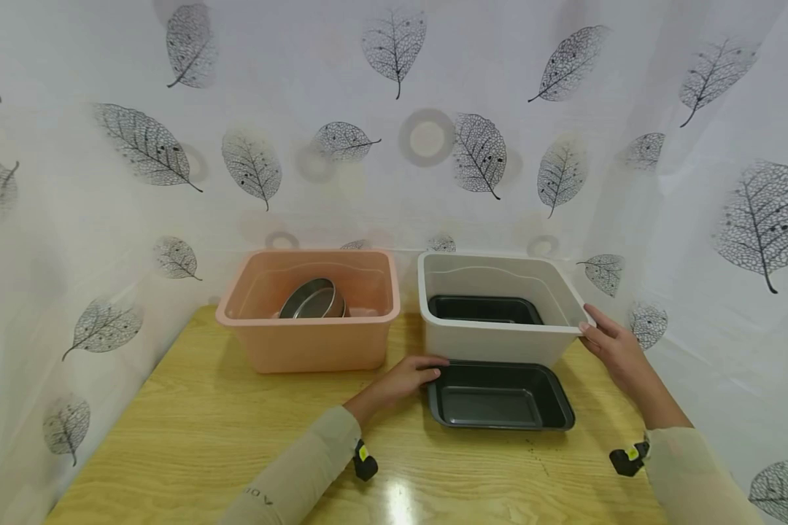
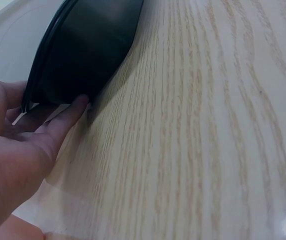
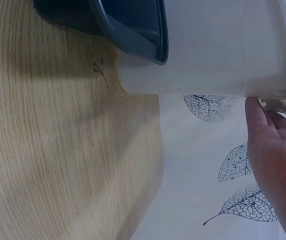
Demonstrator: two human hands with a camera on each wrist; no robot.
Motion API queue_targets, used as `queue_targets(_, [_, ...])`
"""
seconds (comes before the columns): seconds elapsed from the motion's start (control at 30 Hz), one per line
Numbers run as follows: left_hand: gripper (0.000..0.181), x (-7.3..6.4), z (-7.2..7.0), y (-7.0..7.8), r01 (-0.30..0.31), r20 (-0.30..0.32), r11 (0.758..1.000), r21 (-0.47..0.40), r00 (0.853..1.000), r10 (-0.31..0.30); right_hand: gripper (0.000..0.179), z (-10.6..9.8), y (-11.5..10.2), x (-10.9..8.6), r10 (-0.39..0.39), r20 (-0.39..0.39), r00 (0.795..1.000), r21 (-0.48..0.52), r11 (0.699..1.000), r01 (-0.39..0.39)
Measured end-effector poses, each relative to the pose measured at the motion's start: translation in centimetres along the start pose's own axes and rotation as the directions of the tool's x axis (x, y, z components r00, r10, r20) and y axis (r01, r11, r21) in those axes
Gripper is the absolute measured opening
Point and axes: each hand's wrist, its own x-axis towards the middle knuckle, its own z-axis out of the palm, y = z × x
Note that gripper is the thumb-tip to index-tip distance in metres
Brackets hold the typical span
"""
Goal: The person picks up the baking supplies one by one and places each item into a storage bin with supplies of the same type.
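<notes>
A dark loaf pan point(image 1: 499, 397) is in front of the white bin point(image 1: 492, 337), its hollow facing up. My left hand point(image 1: 403, 379) grips the pan's left end, fingers at the rim and thumb against the outer wall, as the left wrist view shows on the dark pan point(image 2: 88, 50). Whether the pan's base fully touches the table I cannot tell. With my right hand point(image 1: 613, 350) I hold the bin's front right rim corner; the right wrist view has that hand point(image 3: 278, 150) pinching the edge. Another dark pan point(image 1: 486, 309) lies inside the white bin, partly hidden by its front wall.
Left of the white bin stands a peach bin point(image 1: 315, 346) with round metal tins point(image 1: 315, 299) inside, one tilted. Both bins are at the back of the wooden table point(image 1: 236, 437), close to a leaf-printed curtain point(image 1: 341, 65) that also runs along both sides.
</notes>
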Motion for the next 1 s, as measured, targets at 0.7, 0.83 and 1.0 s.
queue_targets(0.7, [0.038,-0.4,0.7,0.0,0.085,-0.019,0.966,-0.244,0.996,-0.092,0.072,0.2,-0.1,-0.2,0.022,-0.005,1.000,0.028,0.999,-0.021])
queue_targets(0.83, [0.037,-0.4,0.8,0.2,0.089,-0.028,0.962,-0.259,0.995,-0.099,0.072,0.1,-0.2,-0.2,0.018,-0.010,1.000,0.011,1.000,-0.018])
queue_targets(1.0, [0.037,-0.7,0.6,0.9,0.092,-0.021,0.961,-0.260,0.995,-0.101,0.073,0.1,-0.3,-0.2,0.018,-0.006,1.000,0.000,1.000,-0.018])
